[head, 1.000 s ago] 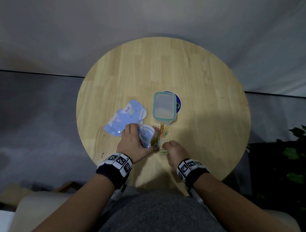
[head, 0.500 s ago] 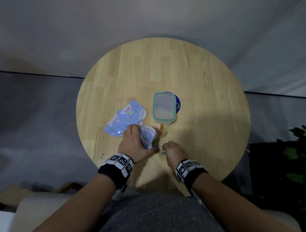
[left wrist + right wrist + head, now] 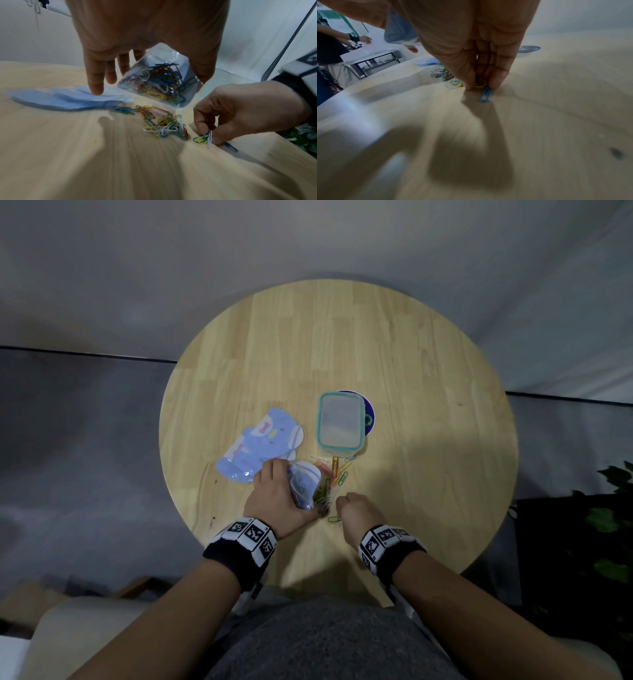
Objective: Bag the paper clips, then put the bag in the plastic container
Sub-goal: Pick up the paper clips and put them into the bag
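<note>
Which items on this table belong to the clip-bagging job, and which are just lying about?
Job:
- clear bag, held by left hand
- loose paper clips, some pinched by right hand
- plastic container, lid on

Lying about:
- blue printed pouches
- round blue sticker, partly under container

- left hand (image 3: 279, 499) is up off the table, thumb and fingers pinching a bag
- right hand (image 3: 356, 513) just beside it, fingertips (image 3: 204, 132) down, pinching a few clips

I counted one clear bag (image 3: 305, 484), one lidded container (image 3: 339, 421), two hands, blue pouches (image 3: 260, 446) stacked, clips (image 3: 337, 474) uncountable.
</note>
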